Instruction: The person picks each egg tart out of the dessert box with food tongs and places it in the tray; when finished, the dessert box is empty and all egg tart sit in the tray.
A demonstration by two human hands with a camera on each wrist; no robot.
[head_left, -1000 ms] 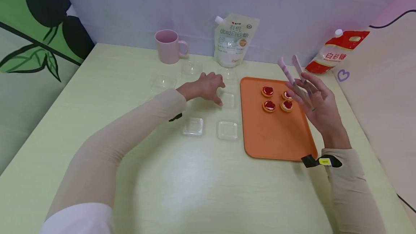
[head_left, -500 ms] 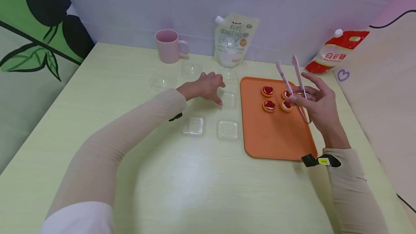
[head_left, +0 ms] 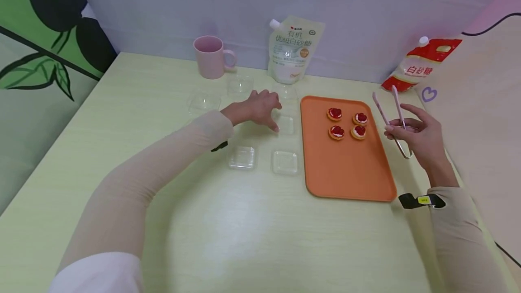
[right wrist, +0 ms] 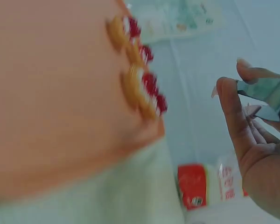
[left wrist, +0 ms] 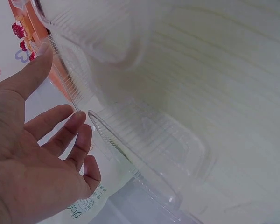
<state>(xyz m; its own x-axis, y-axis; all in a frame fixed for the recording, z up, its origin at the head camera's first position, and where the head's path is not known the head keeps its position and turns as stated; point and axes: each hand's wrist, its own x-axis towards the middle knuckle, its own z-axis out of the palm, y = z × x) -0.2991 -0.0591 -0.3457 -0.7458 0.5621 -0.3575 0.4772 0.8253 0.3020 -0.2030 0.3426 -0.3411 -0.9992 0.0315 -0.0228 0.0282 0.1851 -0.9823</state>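
My left hand [head_left: 262, 108] is beside a clear plastic box [head_left: 286, 125], its thumb and forefinger spread apart. In the left wrist view the thumb and fingertips of the hand [left wrist: 42, 158] lie right at a clear box's ribbed edge. Pink-tipped metal tongs [head_left: 381, 110] are held in my right hand [head_left: 427, 137], right of the orange tray [head_left: 346, 171]; their arms stand apart with nothing between the tips. Several small tarts [head_left: 336, 132] topped with cream and red fruit sit grouped on the tray's far half.
More clear plastic boxes [head_left: 285, 163] stand around the left hand. A pink mug [head_left: 209, 58] and a white sugar pouch [head_left: 295, 51] stand at the back against the cloth wall. Back right, a red-and-white sugar bag [head_left: 419, 67] leans beside the side panel.
The right hand with the tongs has turned, then moved right and off the tray, so the tarts show fully. The left hand has stayed in place.
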